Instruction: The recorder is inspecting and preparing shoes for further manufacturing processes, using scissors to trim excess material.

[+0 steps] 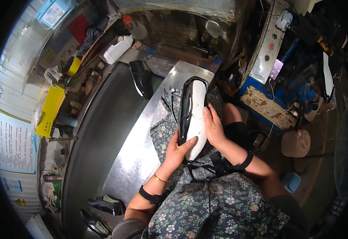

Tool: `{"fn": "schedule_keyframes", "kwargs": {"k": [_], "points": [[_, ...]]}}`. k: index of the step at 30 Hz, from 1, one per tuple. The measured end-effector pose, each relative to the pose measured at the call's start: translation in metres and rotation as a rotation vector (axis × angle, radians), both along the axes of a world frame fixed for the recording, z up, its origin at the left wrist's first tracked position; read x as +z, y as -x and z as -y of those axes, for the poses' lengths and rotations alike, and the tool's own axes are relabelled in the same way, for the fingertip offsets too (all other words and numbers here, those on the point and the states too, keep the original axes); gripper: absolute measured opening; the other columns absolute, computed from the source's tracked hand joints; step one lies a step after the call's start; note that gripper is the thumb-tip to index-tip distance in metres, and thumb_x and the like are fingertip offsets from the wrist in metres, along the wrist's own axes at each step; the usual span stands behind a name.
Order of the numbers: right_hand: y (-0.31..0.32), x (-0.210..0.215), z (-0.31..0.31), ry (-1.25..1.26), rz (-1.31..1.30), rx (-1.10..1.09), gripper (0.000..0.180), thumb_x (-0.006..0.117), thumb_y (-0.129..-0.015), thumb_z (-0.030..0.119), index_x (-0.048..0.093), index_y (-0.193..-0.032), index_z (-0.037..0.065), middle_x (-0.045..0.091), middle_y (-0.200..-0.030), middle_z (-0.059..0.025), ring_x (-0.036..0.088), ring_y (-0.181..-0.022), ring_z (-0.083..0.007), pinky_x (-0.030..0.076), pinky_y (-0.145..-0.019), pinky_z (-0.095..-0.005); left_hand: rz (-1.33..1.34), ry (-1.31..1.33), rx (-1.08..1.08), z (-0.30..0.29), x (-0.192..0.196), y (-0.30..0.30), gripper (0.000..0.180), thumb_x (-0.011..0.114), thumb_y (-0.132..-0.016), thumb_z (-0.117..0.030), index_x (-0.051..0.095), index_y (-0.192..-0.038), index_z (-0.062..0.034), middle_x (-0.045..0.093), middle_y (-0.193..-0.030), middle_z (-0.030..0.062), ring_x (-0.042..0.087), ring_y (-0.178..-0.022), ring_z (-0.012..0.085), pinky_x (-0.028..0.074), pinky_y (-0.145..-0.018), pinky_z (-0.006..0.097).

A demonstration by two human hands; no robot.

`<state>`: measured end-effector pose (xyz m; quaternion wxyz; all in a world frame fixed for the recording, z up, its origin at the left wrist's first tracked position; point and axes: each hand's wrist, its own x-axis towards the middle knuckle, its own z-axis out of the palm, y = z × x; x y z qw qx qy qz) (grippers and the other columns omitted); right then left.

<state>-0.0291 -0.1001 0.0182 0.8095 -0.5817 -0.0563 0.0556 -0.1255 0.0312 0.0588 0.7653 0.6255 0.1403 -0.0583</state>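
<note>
I hold a black shoe upper on a white last (195,113), sole side facing me, above my lap. My left hand (178,149) grips its lower heel end from the left, thumb across the white sole. Along the shoe's right edge lies my right hand (213,127), fingers wrapped behind it and thumb pressed on the white sole. Both wrists wear black bands, and the left also has a thin gold bangle. A floral apron covers my lap.
A shiny metal worktable (142,143) runs to my left beside a dark conveyor belt (102,131) carrying a black shoe (141,79). More black shoes (106,205) lie near my left elbow. A white jug (117,49), a yellow box (49,109) and a control panel (266,44) surround the station.
</note>
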Motion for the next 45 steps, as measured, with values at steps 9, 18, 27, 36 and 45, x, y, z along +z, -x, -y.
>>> {"fn": "schedule_keyframes", "kwargs": {"k": [9, 18, 27, 36, 45], "points": [[-0.018, 0.051, 0.098, 0.815, 0.528, -0.281, 0.032, 0.055, -0.097, 0.022, 0.054, -0.121, 0.001, 0.066, -0.096, -0.0151, 0.066, -0.08, -0.0288, 0.052, -0.07, -0.0369, -0.381, 0.182, -0.365, -0.011, 0.006, 0.014, 0.068, 0.076, -0.084, -0.03, 0.046, -0.13, 0.0115, 0.062, -0.115, 0.0155, 0.061, -0.101, 0.0197, 0.048, -0.088, 0.029], [-0.073, -0.006, -0.107, 1.547, 0.703, 0.401, 0.039, 0.063, -0.083, 0.034, 0.068, -0.103, 0.001, 0.056, -0.12, -0.0198, 0.051, -0.112, -0.0352, 0.046, -0.089, -0.0439, -0.159, -1.008, -0.742, 0.011, 0.034, 0.018, 0.066, 0.062, -0.085, -0.054, 0.061, -0.119, 0.0022, 0.067, -0.093, 0.0255, 0.066, -0.087, 0.0407, 0.053, -0.077, 0.043], [-0.086, -0.017, -0.113, 1.631, 0.223, 0.537, 0.056, 0.064, -0.079, 0.034, 0.061, -0.124, 0.001, 0.043, -0.132, -0.02, 0.04, -0.12, -0.0374, 0.035, -0.093, -0.0502, 0.222, -1.246, -0.613, 0.009, 0.033, 0.013, 0.034, 0.066, -0.084, -0.036, 0.065, -0.084, -0.0027, 0.066, -0.072, 0.0158, 0.065, -0.064, 0.0343, 0.052, -0.059, 0.042], [-0.108, -0.012, -0.098, 1.481, 0.258, 0.648, 0.035, 0.058, -0.082, 0.021, 0.067, -0.106, -0.002, 0.068, -0.092, -0.0126, 0.067, -0.09, -0.0225, 0.051, -0.084, -0.0369, 0.581, -1.542, -1.222, 0.008, 0.045, -0.005, 0.009, 0.059, -0.075, -0.012, 0.066, -0.072, -0.0077, 0.066, -0.07, 0.0084, 0.066, -0.061, 0.0274, 0.051, -0.053, 0.038], [0.006, 0.055, 0.126, 0.6, -0.111, 0.549, 0.029, 0.052, -0.099, 0.029, 0.053, -0.082, 0.005, 0.053, -0.051, -0.0003, 0.05, -0.042, -0.0089, 0.04, -0.043, -0.0236, 0.519, -1.281, -0.617, -0.001, 0.013, 0.014, 0.032, 0.059, -0.091, -0.027, 0.064, -0.068, -0.0056, 0.059, -0.057, 0.0123, 0.057, -0.047, 0.0311, 0.046, -0.046, 0.041]]}}
